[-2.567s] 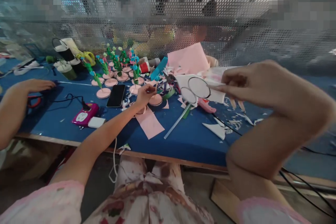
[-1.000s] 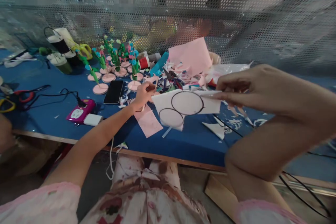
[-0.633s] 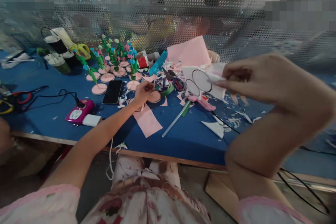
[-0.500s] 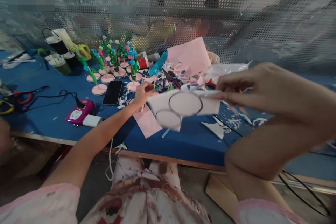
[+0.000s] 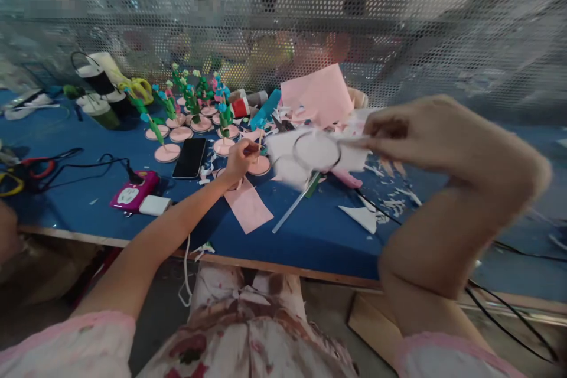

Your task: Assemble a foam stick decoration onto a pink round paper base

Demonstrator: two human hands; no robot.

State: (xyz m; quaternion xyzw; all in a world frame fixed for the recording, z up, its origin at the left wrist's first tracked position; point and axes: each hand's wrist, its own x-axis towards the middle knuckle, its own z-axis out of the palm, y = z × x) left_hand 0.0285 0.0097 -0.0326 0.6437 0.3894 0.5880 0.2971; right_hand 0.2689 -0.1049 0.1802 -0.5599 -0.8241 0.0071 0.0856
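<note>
My left hand (image 5: pixel 241 158) is closed in a pinch around a thin wooden stick (image 5: pixel 260 140) that stands upright on a round pink disc (image 5: pixel 259 166). Raised above the table on the other side, my right hand (image 5: pixel 394 130) pinches the edge of a white sheet (image 5: pixel 316 156) with dark circle outlines, blurred by motion. Below my left hand lies a pink paper strip (image 5: pixel 248 209), partly over or beside another disc that my wrist hides. A clear glue stick (image 5: pixel 295 204) runs to a pink glue gun (image 5: pixel 345 178), mostly hidden by the sheet.
Several paper flowers on pink discs (image 5: pixel 167 153) stand at the back left. A black phone (image 5: pixel 189 157) and a magenta power bank (image 5: pixel 134 191) lie left. Pink sheets (image 5: pixel 316 94) and scraps are piled behind. Scissors (image 5: pixel 38 167) lie far left; a perforated metal screen (image 5: pixel 248 6) rises behind.
The white sheet has moved up and slightly right with my right hand, uncovering the disc under the stick, the glue stick and part of the glue gun. My left hand is nearly still.
</note>
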